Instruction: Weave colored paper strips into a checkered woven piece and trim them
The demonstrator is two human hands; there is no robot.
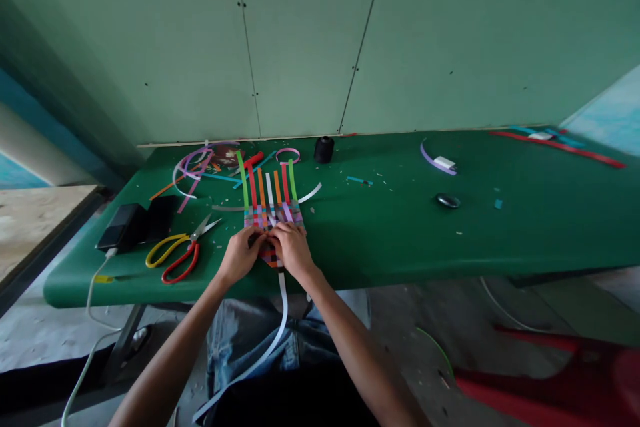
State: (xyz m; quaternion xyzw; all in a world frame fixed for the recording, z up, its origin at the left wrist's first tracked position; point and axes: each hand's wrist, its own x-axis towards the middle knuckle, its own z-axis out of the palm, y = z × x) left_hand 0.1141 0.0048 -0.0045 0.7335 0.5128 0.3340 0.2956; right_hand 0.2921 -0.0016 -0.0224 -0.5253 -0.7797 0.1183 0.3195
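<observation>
Broadly, a pale green wall [300, 40] fills the background, and before it runs a long, dark green tabletop [375, 233]. Left of the tabletop's middle, near its front edge, lies the woven piece [259, 215], a many-coloured plait with green, red, orange and white ends fanned toward the wall; a white strip [285, 300] trails from its lower end over the edge to the lap. The left hand [243, 250] and right hand [294, 248] meet on it, fingers drawn narrow and pinching the weave, though which strand sits between the fingertips is hidden. Left of them lie spread scissors [194, 237] with yellow and red handles, then a black box [123, 227] with a white cable plugged in. Smaller still are a black spool [324, 149] by the wall, a dark oval object [447, 201] well to the right, and a blue scrap [499, 204].
</observation>
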